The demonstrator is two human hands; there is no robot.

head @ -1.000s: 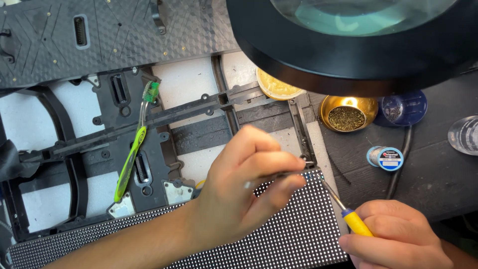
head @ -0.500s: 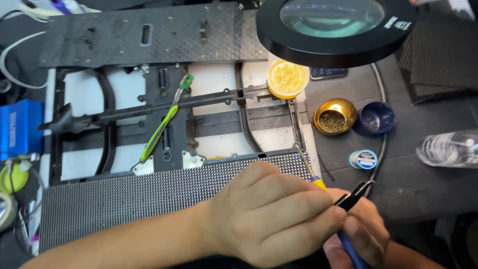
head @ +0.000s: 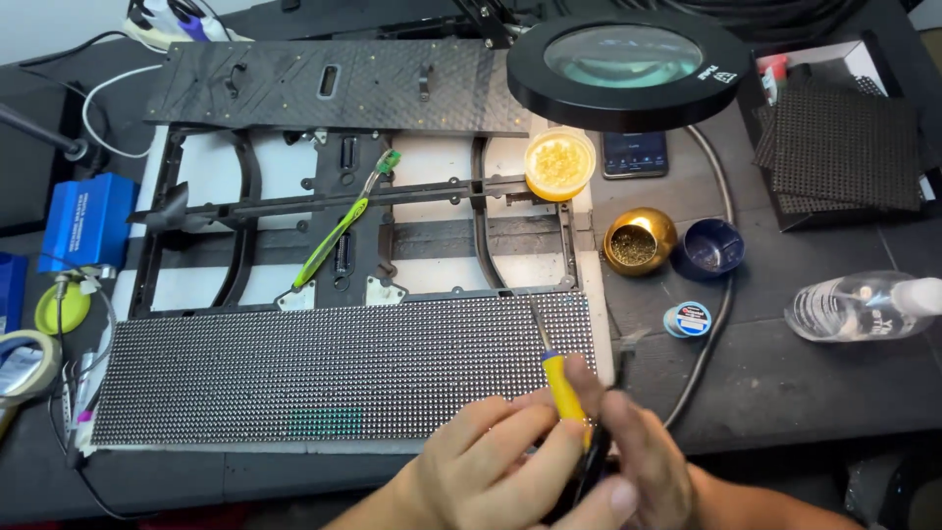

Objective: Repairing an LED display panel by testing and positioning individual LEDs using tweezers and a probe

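Soldering iron (head: 562,385), yellow-handled, sits clamped in my right hand (head: 643,456); its tip rests on the LED matrix panel (head: 334,368) near that panel's right edge. My left hand (head: 500,461) is closed around the handle too, beside thin black tweezers (head: 594,456). Beyond the panel lie a green toothbrush (head: 343,228), a brass tip cleaner (head: 639,240) and a magnifier lamp (head: 628,59). Judged progress: rework underway, with no finished joint discernible.

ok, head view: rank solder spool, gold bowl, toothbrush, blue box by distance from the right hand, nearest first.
From the right hand:
1. Solder spool, just up and right of it.
2. Gold bowl, farther up, beside the frame.
3. Toothbrush, up left on the frame.
4. Blue box, far left edge.
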